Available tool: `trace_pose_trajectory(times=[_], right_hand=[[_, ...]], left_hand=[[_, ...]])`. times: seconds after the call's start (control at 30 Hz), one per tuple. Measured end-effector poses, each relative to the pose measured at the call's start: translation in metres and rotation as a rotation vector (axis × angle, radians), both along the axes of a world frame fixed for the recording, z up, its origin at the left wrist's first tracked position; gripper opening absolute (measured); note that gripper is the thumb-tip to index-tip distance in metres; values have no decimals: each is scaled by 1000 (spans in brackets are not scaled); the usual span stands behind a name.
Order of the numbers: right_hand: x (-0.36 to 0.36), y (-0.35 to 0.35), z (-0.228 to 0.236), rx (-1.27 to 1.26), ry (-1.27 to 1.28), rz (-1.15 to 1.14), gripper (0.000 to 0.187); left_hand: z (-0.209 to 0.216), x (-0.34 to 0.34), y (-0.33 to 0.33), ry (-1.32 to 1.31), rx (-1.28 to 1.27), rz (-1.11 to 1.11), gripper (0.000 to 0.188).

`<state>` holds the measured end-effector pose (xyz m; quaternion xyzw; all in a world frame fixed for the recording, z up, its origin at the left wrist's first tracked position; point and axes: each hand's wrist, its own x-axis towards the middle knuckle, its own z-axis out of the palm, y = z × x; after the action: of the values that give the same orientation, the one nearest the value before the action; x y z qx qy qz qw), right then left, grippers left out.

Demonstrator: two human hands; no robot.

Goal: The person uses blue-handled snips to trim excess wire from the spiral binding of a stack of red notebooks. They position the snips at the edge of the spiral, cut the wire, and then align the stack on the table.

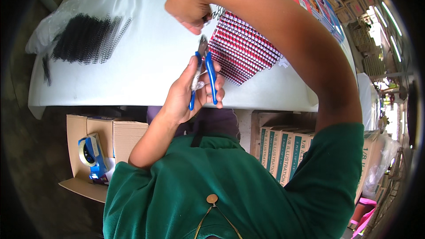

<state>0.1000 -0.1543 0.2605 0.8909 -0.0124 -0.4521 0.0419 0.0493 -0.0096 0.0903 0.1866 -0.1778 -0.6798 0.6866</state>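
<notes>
My left hand (181, 90) holds a pair of blue-handled cutting pliers (210, 68), handles spread apart and jaws pointing away from me. Beside the jaws lies a stack of spiral-bound notebooks (243, 46), their red and white edges threaded with black coils. Across the top of this stack reaches my right arm. My right hand (190, 11) is bent back with its fingers curled at the far left corner of the stack, next to a loose end of black coil (218, 12). What its fingertips grip is mostly hidden.
Many loose black coils (84, 40) lie on the white-covered table (146, 62) at left, near clear plastic. More notebooks (325, 6) sit at the far right. Below the table edge, an open carton (126, 135) stands near a blue tape dispenser (99, 157); more cartons (283, 150) stand right.
</notes>
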Motion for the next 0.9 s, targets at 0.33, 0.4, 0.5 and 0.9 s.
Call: trace_pose_trajectory(times=[0.33,0.4,0.5,0.9], right_hand=[[-115,17,-61,770,-221,-32,12],[-158,7,-100,982,-145,-232,14],[-223,4,-167,1444,-163,-874,15],[-241,100,-308,2336,-50,-1735,31]], left_hand=[[-33,14,47,-36,314,154,52],[-41,18,49,-113,304,211,50],[-40,22,45,-508,421,401,42],[-66,41,-31,-1893,122,494,34]])
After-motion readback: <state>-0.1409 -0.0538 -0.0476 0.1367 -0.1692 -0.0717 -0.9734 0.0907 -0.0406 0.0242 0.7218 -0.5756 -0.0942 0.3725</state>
